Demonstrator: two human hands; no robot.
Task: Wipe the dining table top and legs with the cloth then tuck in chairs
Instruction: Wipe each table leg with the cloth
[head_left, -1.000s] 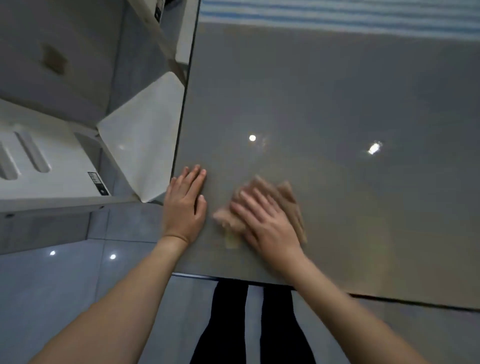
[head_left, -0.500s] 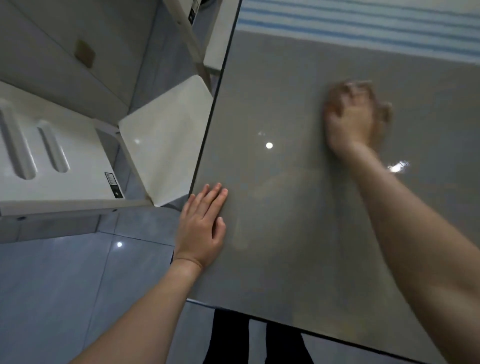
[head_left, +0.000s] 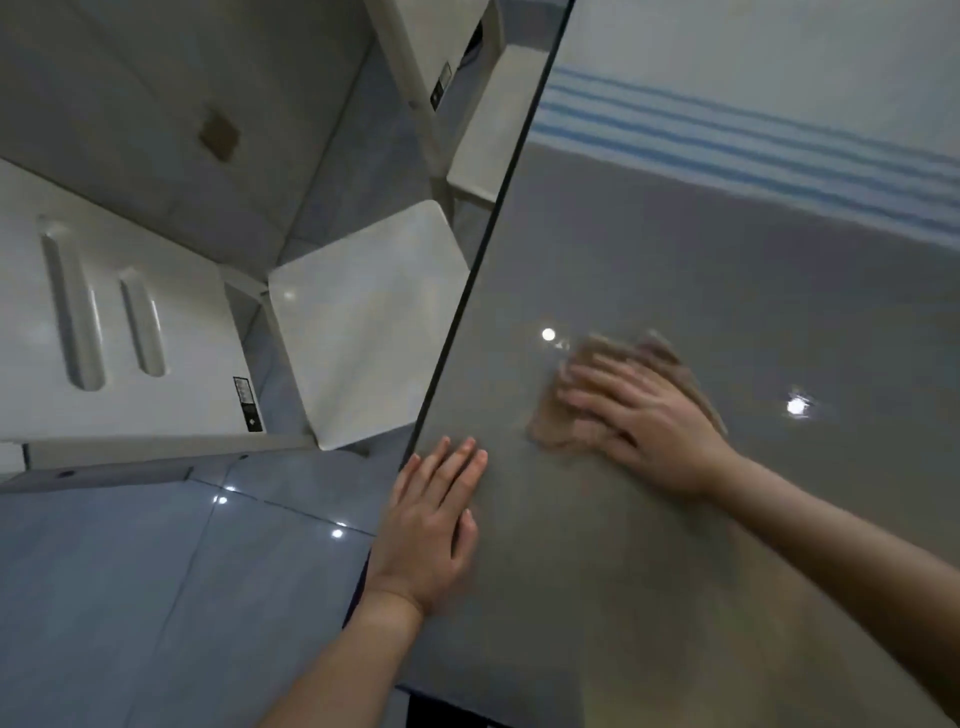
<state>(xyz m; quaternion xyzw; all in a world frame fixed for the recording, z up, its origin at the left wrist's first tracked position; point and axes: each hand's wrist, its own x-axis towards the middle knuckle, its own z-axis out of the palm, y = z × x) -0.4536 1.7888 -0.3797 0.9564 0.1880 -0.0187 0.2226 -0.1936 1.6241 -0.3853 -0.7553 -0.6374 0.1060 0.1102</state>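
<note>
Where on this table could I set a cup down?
The table is bare between the cloth and the striped runner, and right of the right hand. Crowded: the left edge, by the left hand.

Cloth (head_left: 618, 395) blurred — right hand (head_left: 644, 421) covers it.
</note>
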